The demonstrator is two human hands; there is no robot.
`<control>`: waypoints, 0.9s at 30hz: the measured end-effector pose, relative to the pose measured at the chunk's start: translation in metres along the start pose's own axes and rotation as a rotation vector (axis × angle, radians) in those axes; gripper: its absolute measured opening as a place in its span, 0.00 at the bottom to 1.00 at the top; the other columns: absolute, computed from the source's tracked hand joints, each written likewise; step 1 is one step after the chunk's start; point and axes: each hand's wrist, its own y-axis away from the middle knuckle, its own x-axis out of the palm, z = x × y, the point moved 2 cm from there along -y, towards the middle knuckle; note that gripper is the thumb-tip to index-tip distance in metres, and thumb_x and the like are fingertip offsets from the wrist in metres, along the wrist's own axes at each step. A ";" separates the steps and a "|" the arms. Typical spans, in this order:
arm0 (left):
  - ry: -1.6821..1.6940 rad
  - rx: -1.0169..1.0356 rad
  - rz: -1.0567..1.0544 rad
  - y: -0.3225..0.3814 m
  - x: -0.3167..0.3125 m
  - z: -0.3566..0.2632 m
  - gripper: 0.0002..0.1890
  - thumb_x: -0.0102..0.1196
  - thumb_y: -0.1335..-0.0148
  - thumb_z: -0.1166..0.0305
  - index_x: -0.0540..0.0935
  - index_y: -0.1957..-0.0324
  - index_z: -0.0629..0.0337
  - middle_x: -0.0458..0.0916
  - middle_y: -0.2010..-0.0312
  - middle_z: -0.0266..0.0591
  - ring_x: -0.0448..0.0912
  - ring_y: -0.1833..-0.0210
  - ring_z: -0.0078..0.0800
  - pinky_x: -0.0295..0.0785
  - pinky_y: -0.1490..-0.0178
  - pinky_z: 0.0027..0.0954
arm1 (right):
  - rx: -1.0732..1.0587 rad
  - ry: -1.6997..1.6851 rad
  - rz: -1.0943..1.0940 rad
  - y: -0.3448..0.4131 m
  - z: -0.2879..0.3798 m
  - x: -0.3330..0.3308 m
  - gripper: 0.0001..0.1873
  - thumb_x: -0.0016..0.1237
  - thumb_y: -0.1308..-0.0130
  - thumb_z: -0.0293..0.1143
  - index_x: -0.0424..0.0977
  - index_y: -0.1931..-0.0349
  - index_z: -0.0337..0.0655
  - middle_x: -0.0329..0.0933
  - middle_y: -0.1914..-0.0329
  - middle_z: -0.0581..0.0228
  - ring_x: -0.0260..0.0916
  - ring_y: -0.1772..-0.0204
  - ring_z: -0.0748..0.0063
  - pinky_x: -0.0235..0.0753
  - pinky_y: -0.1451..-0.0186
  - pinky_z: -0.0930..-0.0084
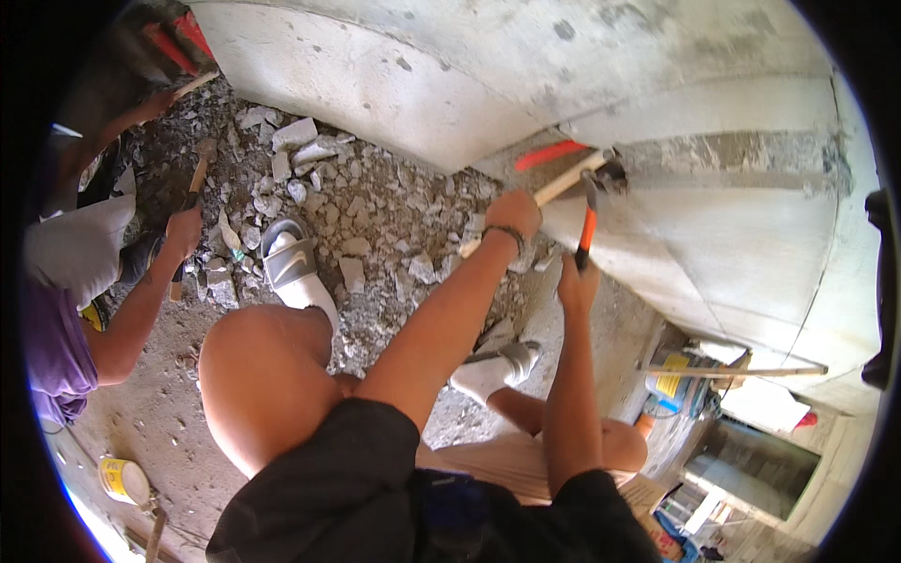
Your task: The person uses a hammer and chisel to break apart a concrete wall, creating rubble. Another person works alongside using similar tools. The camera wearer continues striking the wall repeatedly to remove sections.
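My left hand (514,219), with a dark bracelet at the wrist, is closed around the pale wooden handle (566,184) of a tool. Its dark metal head (611,156) lies at the wall's broken edge, and its exact kind is hard to tell. In my right hand (578,285) is a hammer (588,222) with an orange and black grip. The hammer's head is close beside the other tool; I cannot tell if they touch. A rough strip of exposed masonry (739,160) runs along the pale wall (746,232). A red mark (550,155) shows beside the handle.
Broken rubble (352,218) covers the floor around my sandalled feet. At left, another person's hand (184,232) holds a wood-handled hammer (199,172); their other hand grips a wooden handle (197,84). A bucket (125,481) stands lower left. Boxes and clutter (676,383) lie at right.
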 end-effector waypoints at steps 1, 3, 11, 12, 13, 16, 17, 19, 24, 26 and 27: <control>0.002 0.003 -0.037 -0.016 -0.012 0.004 0.14 0.52 0.46 0.64 0.83 0.68 0.67 0.82 0.70 0.59 0.82 0.65 0.53 0.77 0.59 0.45 | -0.002 -0.166 -0.007 0.011 0.019 0.007 0.08 0.53 0.44 0.30 0.68 0.73 0.40 0.64 0.86 0.73 0.62 0.80 0.79 0.63 0.75 0.78; 0.004 -0.012 0.003 -0.008 -0.006 0.020 0.15 0.52 0.46 0.63 0.83 0.67 0.67 0.81 0.69 0.60 0.82 0.64 0.51 0.77 0.57 0.45 | -0.035 -0.730 0.088 0.037 0.057 -0.006 0.09 0.52 0.42 0.28 0.66 0.75 0.42 0.63 0.86 0.73 0.58 0.83 0.79 0.60 0.79 0.79; 0.245 -0.143 0.242 0.025 -0.009 0.041 0.21 0.58 0.48 0.54 0.83 0.64 0.65 0.82 0.65 0.57 0.81 0.59 0.49 0.75 0.53 0.44 | -1.286 -0.215 -0.448 0.031 0.127 -0.073 0.16 0.33 0.36 0.31 0.55 0.84 0.42 0.52 0.87 0.69 0.50 0.83 0.73 0.59 0.75 0.72; 0.223 -0.127 0.250 0.025 -0.004 0.041 0.20 0.57 0.48 0.56 0.83 0.64 0.65 0.82 0.64 0.58 0.81 0.59 0.50 0.75 0.53 0.45 | -0.679 -0.253 -0.243 0.012 0.073 -0.044 0.16 0.37 0.37 0.34 0.59 0.84 0.42 0.55 0.88 0.67 0.53 0.83 0.74 0.58 0.76 0.73; 0.208 -0.106 0.261 0.024 0.002 0.036 0.19 0.57 0.47 0.57 0.83 0.63 0.65 0.82 0.64 0.59 0.81 0.58 0.50 0.75 0.53 0.45 | -0.065 -0.186 -0.060 0.000 0.017 -0.019 0.16 0.42 0.37 0.36 0.63 0.83 0.43 0.59 0.89 0.66 0.57 0.84 0.74 0.57 0.77 0.73; 0.088 -0.055 0.159 0.003 -0.002 0.050 0.18 0.55 0.46 0.58 0.82 0.62 0.65 0.82 0.65 0.58 0.81 0.60 0.52 0.75 0.54 0.46 | -0.048 -0.137 -0.005 0.013 0.037 0.001 0.10 0.50 0.39 0.31 0.67 0.78 0.40 0.62 0.86 0.74 0.59 0.80 0.80 0.59 0.76 0.79; 0.029 -0.056 0.147 0.008 0.002 0.064 0.18 0.55 0.45 0.58 0.81 0.62 0.64 0.82 0.67 0.57 0.81 0.61 0.52 0.75 0.55 0.46 | -0.023 -0.352 0.008 0.032 0.066 0.000 0.10 0.51 0.39 0.29 0.66 0.78 0.41 0.62 0.86 0.75 0.57 0.81 0.82 0.58 0.78 0.81; 0.124 -0.140 0.184 0.020 -0.003 0.051 0.18 0.53 0.47 0.64 0.80 0.60 0.70 0.80 0.61 0.63 0.80 0.57 0.54 0.76 0.54 0.46 | -0.256 -0.704 -0.094 0.043 0.095 -0.033 0.09 0.50 0.40 0.26 0.67 0.77 0.42 0.64 0.84 0.74 0.57 0.81 0.84 0.56 0.79 0.85; 0.145 -0.159 0.219 0.025 -0.008 0.040 0.17 0.53 0.47 0.64 0.81 0.62 0.71 0.80 0.63 0.63 0.81 0.57 0.52 0.76 0.54 0.46 | -0.983 -0.477 -0.272 0.022 0.101 -0.055 0.11 0.42 0.39 0.28 0.60 0.80 0.43 0.60 0.87 0.69 0.51 0.83 0.79 0.54 0.80 0.79; 0.168 -0.090 0.183 0.032 0.002 0.026 0.17 0.53 0.47 0.63 0.81 0.64 0.70 0.80 0.67 0.63 0.81 0.61 0.53 0.76 0.57 0.46 | -0.054 -0.103 -0.054 -0.005 0.003 -0.017 0.12 0.41 0.39 0.27 0.59 0.81 0.44 0.55 0.88 0.74 0.48 0.86 0.80 0.53 0.81 0.80; 0.176 -0.068 0.081 0.031 0.004 0.036 0.18 0.54 0.47 0.61 0.81 0.66 0.70 0.80 0.70 0.63 0.81 0.65 0.54 0.76 0.60 0.47 | 0.189 -0.084 0.064 -0.001 0.007 -0.003 0.12 0.41 0.39 0.26 0.58 0.81 0.45 0.53 0.89 0.76 0.47 0.87 0.81 0.52 0.82 0.81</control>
